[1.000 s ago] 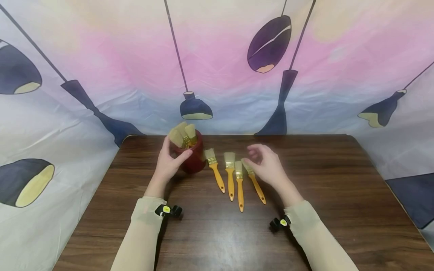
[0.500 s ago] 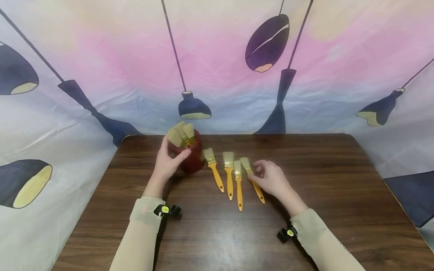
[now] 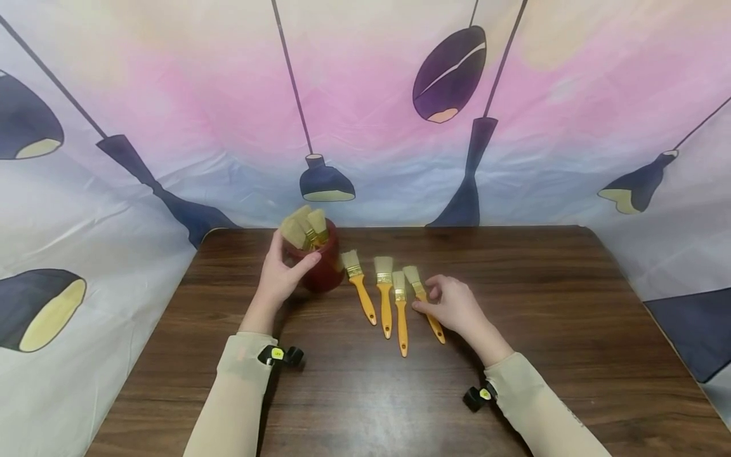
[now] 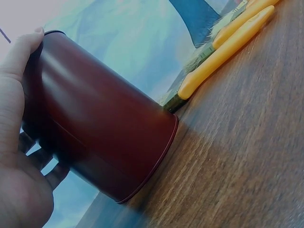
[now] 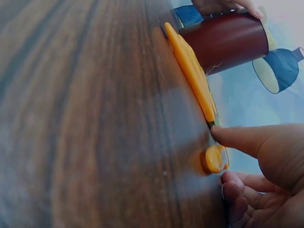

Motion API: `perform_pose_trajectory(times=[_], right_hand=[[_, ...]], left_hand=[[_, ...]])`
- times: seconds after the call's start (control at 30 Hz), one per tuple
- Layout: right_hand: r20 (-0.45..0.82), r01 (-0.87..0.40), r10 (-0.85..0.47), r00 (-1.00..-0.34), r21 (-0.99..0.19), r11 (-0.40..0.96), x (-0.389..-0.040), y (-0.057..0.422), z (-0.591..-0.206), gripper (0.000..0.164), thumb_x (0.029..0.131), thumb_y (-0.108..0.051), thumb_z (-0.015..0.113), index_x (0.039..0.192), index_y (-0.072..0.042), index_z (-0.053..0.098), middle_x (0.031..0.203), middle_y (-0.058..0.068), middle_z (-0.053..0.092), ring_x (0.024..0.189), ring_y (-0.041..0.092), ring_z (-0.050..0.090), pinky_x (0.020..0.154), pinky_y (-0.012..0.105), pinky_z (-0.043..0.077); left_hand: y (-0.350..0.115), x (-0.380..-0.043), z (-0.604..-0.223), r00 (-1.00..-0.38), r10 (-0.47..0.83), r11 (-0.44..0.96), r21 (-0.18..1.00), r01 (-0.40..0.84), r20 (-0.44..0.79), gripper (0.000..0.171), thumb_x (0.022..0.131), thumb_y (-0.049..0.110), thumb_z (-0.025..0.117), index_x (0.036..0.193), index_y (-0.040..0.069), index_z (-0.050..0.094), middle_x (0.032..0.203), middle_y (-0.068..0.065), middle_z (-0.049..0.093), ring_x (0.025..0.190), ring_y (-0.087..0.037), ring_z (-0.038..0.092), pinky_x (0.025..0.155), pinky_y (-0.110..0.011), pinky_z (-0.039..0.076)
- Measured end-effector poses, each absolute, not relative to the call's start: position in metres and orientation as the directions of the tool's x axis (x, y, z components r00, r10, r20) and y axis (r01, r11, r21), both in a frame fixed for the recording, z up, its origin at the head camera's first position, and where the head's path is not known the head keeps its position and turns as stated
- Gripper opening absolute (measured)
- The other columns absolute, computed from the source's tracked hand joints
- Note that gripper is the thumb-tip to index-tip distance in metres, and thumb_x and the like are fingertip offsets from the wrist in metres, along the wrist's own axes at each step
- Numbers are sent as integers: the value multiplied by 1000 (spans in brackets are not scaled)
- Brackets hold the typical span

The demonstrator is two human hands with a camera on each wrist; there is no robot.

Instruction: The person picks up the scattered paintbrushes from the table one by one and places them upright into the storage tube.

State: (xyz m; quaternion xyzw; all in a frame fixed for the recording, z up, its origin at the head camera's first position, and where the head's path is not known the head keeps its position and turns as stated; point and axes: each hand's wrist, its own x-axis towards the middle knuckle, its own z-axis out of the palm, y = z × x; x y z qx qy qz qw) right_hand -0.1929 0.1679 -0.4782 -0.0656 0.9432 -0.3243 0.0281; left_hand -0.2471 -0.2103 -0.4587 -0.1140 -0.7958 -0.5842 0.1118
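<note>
At the table's far left, my left hand (image 3: 280,270) grips a dark red cylindrical cup (image 3: 324,270), thumb near the rim and fingers round the far side. The cup stands on the table. Paintbrushes (image 3: 305,228) with pale bristles stick up out of it. My right hand (image 3: 454,304) straddles the rightmost paintbrush (image 3: 435,327), which lies flat with a yellow handle. In the right wrist view, the thumb (image 5: 244,138) and the bent fingers sit on either side of that handle (image 5: 214,159), with a small gap by the thumb.
Further yellow-handled paintbrushes lie in a row between the cup and my right hand: one by the cup (image 3: 363,295), a wide one (image 3: 386,304) and a narrow one (image 3: 402,320). A printed cloth (image 3: 388,158) hangs behind the wooden table (image 3: 365,400).
My right hand has come down toward me from beside the bristles to the handle of the rightmost paintbrush. The left hand and cup keep their place.
</note>
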Motion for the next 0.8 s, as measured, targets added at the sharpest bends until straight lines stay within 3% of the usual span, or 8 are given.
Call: perform_pose_trajectory(times=[0.37,0.8], right_hand=[[-47,-97,-165,-985,-644,759,-198,176,-480,48,94,-24,88,132,0,73,89,3,72,69,14,63,63,33,55],[-20,-100,-158,-987,-693,714,-204,189,-482,29,98,-12,75,123,0,74,102,8,77,79,18,67,70,36,58]], left_hand=[[-210,-246,-458,-951,49,291,906,306,305,88,97,21,83,170,23,34,161,-12,49,148,-29,46,125,-61,34],[-210,-248,-459,-948,46,292,903,315,316,89,96,20,84,170,23,35,159,-14,51,145,-31,48,123,-62,37]])
